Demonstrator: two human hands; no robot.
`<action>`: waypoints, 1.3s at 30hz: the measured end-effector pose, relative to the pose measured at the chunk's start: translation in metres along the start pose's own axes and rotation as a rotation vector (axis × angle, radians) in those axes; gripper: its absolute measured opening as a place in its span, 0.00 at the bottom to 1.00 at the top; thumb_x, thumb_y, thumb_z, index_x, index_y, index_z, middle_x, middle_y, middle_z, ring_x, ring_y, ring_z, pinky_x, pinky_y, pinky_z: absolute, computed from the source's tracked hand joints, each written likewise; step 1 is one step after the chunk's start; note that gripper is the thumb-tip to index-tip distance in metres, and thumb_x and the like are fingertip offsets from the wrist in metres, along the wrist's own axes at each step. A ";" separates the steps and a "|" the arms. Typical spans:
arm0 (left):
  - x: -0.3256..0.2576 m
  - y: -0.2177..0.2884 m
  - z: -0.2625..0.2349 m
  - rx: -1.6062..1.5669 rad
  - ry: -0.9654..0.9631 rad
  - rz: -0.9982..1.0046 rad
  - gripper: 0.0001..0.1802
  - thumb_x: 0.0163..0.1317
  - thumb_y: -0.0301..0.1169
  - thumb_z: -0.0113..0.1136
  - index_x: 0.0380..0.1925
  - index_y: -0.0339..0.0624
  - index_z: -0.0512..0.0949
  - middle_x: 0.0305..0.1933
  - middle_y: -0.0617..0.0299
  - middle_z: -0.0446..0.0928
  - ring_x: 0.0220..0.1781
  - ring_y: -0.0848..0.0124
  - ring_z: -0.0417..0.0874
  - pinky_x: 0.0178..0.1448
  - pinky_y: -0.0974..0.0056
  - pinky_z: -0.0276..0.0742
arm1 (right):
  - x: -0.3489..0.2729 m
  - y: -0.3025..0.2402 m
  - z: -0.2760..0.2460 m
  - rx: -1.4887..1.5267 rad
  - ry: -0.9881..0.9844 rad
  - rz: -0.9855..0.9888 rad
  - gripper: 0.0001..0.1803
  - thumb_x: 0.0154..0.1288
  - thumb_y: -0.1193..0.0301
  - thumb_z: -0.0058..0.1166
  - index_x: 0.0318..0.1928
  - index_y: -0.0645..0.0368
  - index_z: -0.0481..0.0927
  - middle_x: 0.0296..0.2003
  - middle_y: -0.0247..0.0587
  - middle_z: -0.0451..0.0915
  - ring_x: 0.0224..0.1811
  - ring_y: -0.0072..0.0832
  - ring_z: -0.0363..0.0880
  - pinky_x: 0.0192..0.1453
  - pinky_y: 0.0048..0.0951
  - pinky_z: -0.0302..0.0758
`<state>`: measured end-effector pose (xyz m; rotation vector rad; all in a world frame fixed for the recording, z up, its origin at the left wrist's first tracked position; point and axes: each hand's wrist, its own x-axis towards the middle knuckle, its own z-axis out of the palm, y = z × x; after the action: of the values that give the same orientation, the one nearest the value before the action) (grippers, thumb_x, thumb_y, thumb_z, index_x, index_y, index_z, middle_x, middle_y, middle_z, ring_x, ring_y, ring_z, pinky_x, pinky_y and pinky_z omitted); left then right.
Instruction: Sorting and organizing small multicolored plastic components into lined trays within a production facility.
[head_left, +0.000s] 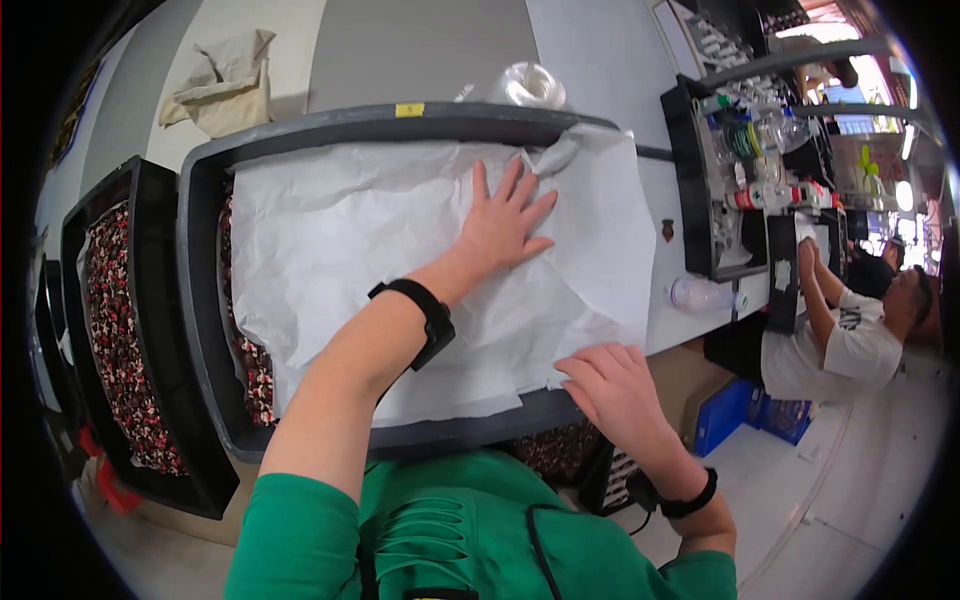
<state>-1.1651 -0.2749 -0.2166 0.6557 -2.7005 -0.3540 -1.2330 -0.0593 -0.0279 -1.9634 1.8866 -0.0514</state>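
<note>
A large white paper sheet (340,240) covers most of a dark grey plastic tray (205,350) in front of me. My left hand (505,218) lies flat on the sheet toward the tray's far right, fingers spread. At the near right corner, my right hand (622,395) has its fingers curled over the sheet's edge, apparently pinching it against the rim; the fingertips are partly hidden. Dark, red and pale bits (255,375) show in the tray along its left side, where the paper stops short. The sheet is wrinkled and overhangs the tray's right end.
Left stands a black tray (125,340) of similar bits. Beyond are a folded beige cloth (225,80) and a clear plastic roll (528,85). To the right are a bottle (700,294), a black crate of bottles (745,180), a blue bin (735,415) and another person (835,330).
</note>
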 end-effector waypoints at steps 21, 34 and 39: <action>-0.004 -0.006 0.006 0.028 0.020 -0.003 0.36 0.60 0.63 0.49 0.65 0.61 0.67 0.70 0.55 0.61 0.76 0.55 0.51 0.68 0.25 0.41 | 0.008 0.050 0.055 0.164 -0.310 0.018 0.08 0.55 0.73 0.57 0.37 0.55 0.75 0.35 0.38 0.75 0.42 0.35 0.77 0.49 0.36 0.72; -0.008 0.025 -0.007 -0.111 -0.008 0.097 0.38 0.51 0.41 0.64 0.64 0.44 0.66 0.72 0.51 0.57 0.77 0.52 0.48 0.73 0.33 0.44 | 0.007 0.041 0.054 0.518 -0.257 0.338 0.19 0.61 0.66 0.60 0.51 0.60 0.76 0.42 0.50 0.79 0.44 0.36 0.80 0.50 0.32 0.77; -0.026 0.018 -0.018 -0.126 -0.169 0.078 0.39 0.52 0.47 0.63 0.65 0.50 0.66 0.73 0.52 0.57 0.77 0.51 0.49 0.69 0.26 0.42 | 0.041 0.020 0.055 1.266 0.050 0.573 0.34 0.66 0.66 0.57 0.69 0.52 0.57 0.45 0.39 0.79 0.42 0.26 0.79 0.42 0.28 0.77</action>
<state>-1.1437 -0.2493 -0.2018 0.5033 -2.8236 -0.5781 -1.2314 -0.0844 -0.0954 -0.5691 1.6512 -0.8741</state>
